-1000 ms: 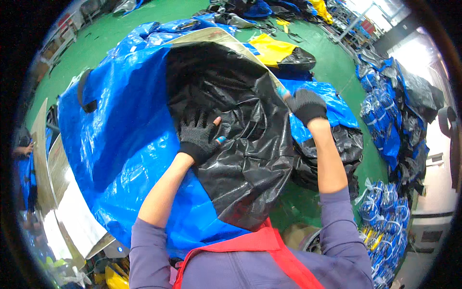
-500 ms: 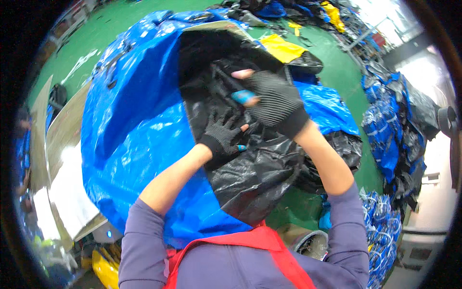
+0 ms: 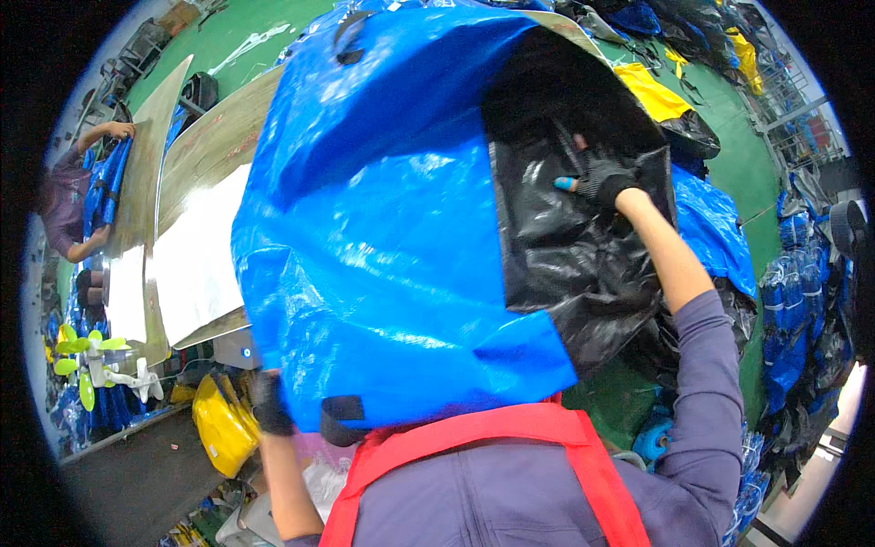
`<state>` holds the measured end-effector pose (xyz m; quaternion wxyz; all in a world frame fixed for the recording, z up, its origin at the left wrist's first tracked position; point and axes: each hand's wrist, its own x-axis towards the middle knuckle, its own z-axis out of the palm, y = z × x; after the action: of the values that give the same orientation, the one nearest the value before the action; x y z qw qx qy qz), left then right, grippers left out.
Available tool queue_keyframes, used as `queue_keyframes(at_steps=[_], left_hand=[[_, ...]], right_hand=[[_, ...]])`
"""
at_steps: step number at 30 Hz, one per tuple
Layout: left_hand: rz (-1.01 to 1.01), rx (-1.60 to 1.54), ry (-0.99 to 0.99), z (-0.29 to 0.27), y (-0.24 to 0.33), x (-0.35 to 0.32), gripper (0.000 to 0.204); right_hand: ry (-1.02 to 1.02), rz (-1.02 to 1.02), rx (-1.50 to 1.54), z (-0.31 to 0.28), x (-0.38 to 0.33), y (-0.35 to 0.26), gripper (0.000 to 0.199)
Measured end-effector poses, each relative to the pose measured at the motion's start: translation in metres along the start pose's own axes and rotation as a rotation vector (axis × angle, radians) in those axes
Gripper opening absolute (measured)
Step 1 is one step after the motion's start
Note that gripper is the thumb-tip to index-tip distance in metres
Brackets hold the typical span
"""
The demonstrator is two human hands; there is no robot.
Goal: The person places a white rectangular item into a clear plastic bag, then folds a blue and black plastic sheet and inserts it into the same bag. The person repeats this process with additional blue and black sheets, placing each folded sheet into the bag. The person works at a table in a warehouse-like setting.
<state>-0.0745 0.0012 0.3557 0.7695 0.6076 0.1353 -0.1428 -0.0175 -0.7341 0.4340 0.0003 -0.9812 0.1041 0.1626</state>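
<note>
A large blue tarpaulin sheet is spread before me, with a glossy black section on its right. My right hand, in a ribbed black glove with the fingertips bare, lies on the black section with thumb and fingers apart. Something blue is wrapped round its thumb. My left hand, gloved in black, is at the near left edge of the blue sheet; its fingers are blurred and partly hidden. Close to that hand, a black webbing loop is fixed at the near edge. A second black strap shows far left.
Worn boards stand to the left, beyond which a person handles blue material. A yellow bundle and a green-bladed fan are at lower left. Blue bundles line the right; yellow-black material lies at far right.
My left hand has left the black section for the sheet's near left edge. The right hand has come down flatter on the black material. The whole view has shifted leftward.
</note>
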Motion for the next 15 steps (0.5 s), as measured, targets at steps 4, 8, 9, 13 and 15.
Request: queue_keyframes(at_steps=[4,8,9,13,15], left_hand=[[-0.134,0.592,0.129,0.008,0.106,-0.028,0.051],[0.339,1.649,0.228,0.092,0.128,0.009,0.065],[0.552,1.751,0.263,0.126,0.130,0.023,0.068],[0.952,1.249,-0.843,0.315,0.059,0.021,0.056],[1.009,1.021,-1.293,0.393,0.012,-0.015,0.048]], right_hand=[[0.095,0.133,-0.212,0.007,-0.010,0.008,0.106],[-0.020,0.097,-0.111,-0.009,-0.014,-0.012,0.109],[-0.153,0.088,-0.098,-0.022,-0.013,-0.014,0.109],[-0.374,0.057,-0.139,-0.067,0.018,-0.031,0.096],[0.046,0.095,0.008,-0.070,0.039,-0.035,0.094]])
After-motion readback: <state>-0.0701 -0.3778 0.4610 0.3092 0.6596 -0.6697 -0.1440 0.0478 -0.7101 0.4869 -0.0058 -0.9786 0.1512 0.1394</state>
